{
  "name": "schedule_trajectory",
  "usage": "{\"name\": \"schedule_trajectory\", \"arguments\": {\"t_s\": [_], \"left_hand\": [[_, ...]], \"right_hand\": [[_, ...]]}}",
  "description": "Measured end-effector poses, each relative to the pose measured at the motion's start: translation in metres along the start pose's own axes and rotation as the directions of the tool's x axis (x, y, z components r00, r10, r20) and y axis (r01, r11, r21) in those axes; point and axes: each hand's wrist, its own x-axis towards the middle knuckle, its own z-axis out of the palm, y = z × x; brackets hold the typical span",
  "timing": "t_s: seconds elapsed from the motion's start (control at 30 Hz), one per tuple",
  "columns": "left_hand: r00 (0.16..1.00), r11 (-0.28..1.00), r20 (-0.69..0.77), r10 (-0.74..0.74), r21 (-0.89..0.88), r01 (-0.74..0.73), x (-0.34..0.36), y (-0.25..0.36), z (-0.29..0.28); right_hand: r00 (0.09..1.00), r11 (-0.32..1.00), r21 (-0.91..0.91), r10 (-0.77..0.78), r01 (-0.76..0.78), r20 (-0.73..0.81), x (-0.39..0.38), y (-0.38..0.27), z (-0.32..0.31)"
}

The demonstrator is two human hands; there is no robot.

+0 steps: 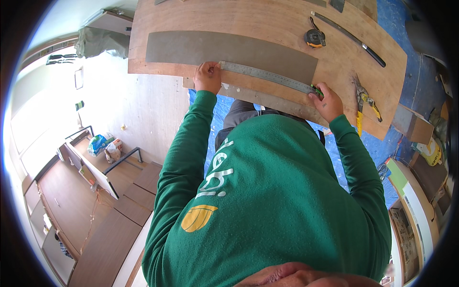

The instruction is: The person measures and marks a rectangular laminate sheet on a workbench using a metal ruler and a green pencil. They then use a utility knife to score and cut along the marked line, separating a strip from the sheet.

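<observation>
A long grey strip of sheet material (224, 51) lies on the wooden board in front of me. Along its near edge rests a metal ruler (265, 76). My left hand (208, 76) is closed at the ruler's left end, fingers curled in and pressed against it. Near the other end my right hand (327, 101) pinches a slim green marking tool, perhaps a pen (317, 90), its tip by the ruler's end. Most of that tool is hidden by the fingers. Right of this hand lie snips with yellow handles (363, 101).
Beyond the strip, a black-and-orange tape measure (314, 38) and a long blade with a black handle (351, 39) lie on the wooden board (354, 62). Blue sheeting (368, 153) covers the floor below. Brown panels (105, 239) and bags (103, 145) are at the left.
</observation>
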Motion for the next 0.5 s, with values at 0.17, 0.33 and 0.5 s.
{"name": "schedule_trajectory", "arguments": {"t_s": [0.17, 0.33, 0.5], "left_hand": [[1.0, 1.0, 0.004, 0.006, 0.004, -0.006, 0.001, -0.002, 0.0], [1.0, 1.0, 0.029, 0.01, -0.003, -0.01, 0.002, -0.002, -0.003], [0.922, 0.91, 0.004, 0.387, 0.162, -0.382, -0.016, 0.014, -0.006]], "right_hand": [[1.0, 1.0, 0.0, 0.011, -0.011, 0.014, 0.001, 0.0, -0.001], [1.0, 1.0, 0.0, 0.003, -0.003, 0.011, 0.001, -0.002, -0.002], [1.0, 1.0, -0.011, 0.004, -0.004, 0.014, 0.001, 0.002, -0.002]]}}
